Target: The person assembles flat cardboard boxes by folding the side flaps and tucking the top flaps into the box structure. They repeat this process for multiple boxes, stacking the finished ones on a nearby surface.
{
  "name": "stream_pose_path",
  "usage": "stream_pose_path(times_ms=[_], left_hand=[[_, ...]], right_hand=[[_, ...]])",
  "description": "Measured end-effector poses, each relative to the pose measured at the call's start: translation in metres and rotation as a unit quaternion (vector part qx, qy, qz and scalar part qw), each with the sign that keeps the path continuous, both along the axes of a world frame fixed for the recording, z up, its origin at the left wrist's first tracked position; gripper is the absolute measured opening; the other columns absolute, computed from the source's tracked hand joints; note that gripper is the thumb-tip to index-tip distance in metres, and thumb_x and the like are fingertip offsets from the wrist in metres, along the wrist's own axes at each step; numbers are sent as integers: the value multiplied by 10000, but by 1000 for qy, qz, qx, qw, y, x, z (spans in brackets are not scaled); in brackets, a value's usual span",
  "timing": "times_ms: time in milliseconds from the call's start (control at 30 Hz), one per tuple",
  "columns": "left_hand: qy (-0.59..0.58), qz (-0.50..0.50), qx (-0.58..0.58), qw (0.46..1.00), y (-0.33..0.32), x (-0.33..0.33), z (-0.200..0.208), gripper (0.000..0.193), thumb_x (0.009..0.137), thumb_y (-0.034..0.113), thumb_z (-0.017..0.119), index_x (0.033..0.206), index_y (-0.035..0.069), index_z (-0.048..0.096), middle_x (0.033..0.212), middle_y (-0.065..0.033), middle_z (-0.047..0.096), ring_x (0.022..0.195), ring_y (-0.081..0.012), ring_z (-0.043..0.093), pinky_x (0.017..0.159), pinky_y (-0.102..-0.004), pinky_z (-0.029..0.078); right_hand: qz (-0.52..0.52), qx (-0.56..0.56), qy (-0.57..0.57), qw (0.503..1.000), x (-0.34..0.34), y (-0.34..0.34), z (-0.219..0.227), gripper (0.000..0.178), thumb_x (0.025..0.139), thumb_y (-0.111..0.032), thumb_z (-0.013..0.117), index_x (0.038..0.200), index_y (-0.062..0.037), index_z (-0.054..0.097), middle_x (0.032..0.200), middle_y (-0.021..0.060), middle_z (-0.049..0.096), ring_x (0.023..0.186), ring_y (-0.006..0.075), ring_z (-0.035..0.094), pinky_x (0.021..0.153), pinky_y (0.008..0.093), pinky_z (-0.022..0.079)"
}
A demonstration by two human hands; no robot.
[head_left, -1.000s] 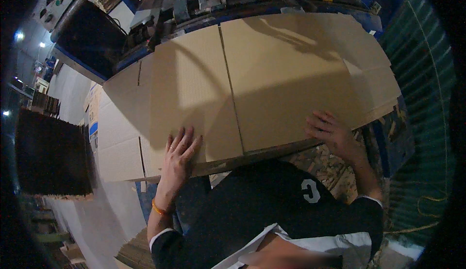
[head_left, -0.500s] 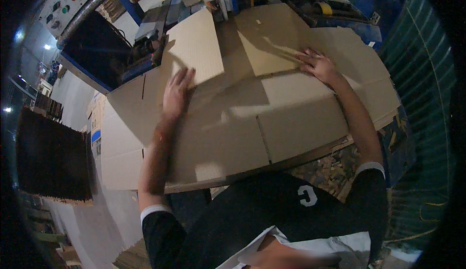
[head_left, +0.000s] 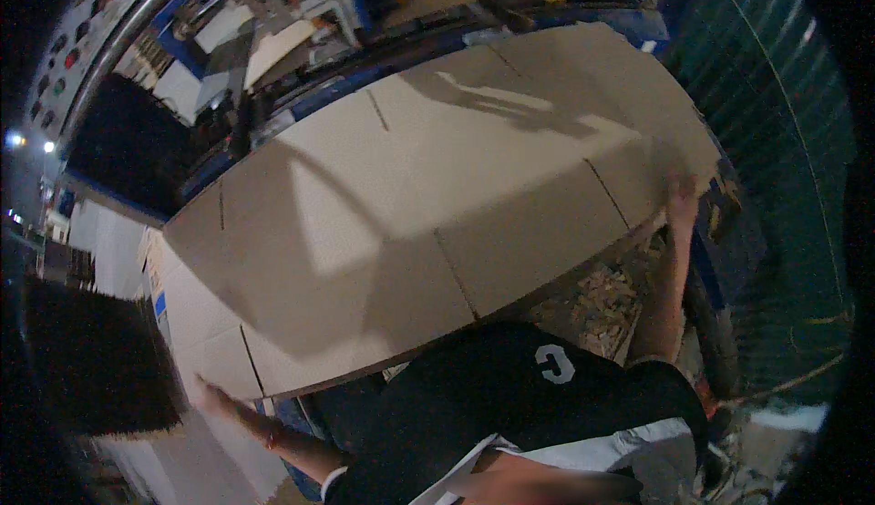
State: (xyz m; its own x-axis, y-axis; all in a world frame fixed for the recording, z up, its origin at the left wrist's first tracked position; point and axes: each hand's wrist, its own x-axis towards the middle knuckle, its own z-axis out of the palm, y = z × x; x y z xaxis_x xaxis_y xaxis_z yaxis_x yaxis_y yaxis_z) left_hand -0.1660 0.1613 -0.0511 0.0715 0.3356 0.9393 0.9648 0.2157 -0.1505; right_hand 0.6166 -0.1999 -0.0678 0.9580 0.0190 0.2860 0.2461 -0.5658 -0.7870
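A wide brown cardboard sheet (head_left: pixel 383 186) with several short slots and crease lines lies before me, shadows falling across it. My left hand (head_left: pixel 219 399) is at its near left corner, smeared by motion. At the sheet's right end is my right hand (head_left: pixel 682 200), its blurred fingers against the edge. Whether either hand grips the cardboard is not clear. Beyond the sheet's far edge, a pale cardboard piece (head_left: pixel 278 49) rests on the machine (head_left: pixel 301 95).
A control panel (head_left: pixel 77 49) with buttons and a lit red lamp stands at upper left, beside a metal rail (head_left: pixel 128 40). A dark stack (head_left: pixel 96 359) is at left. Cardboard scraps (head_left: pixel 602 304) lie below the right side. A green corrugated wall (head_left: pixel 784 159) borders the right.
Both hands have moved outward from the middle to the sheet's ends. The two smaller cardboard pieces no longer lie on the sheet. My view has shifted, and a red lamp now shows on the panel.
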Motion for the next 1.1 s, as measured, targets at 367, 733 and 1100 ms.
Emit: stream_pose_path(times_ms=[367, 733, 1100], left_hand=[[-534, -185, 39, 824, -55, 1, 43, 544, 823, 283, 596, 1236, -39, 448, 1243, -184, 477, 1064, -272, 502, 931, -398, 390], [-764, -466, -104, 435, -56, -43, 12, 389, 823, 139, 590, 1163, -33, 510, 1139, -154, 548, 1034, -264, 534, 916, -410, 430], [-617, -397, -237, 637, -136, 105, 30, 272, 786, -22, 563, 1058, -39, 557, 1079, -126, 569, 971, -199, 540, 865, -328, 415]], right_hand=[[127, 325, -114, 930, 51, -1, -3, 479, 815, -120, 600, 1236, 34, 433, 1211, 155, 503, 1087, 249, 491, 901, 354, 408], [47, 615, 23, 787, -54, -84, 14, 398, 883, -120, 518, 1263, -68, 411, 1246, 125, 480, 1129, 277, 463, 982, 459, 377], [570, -117, -269, 768, -195, -16, 100, 257, 798, -101, 617, 1050, -57, 628, 1151, 133, 586, 1105, 284, 533, 959, 450, 388]])
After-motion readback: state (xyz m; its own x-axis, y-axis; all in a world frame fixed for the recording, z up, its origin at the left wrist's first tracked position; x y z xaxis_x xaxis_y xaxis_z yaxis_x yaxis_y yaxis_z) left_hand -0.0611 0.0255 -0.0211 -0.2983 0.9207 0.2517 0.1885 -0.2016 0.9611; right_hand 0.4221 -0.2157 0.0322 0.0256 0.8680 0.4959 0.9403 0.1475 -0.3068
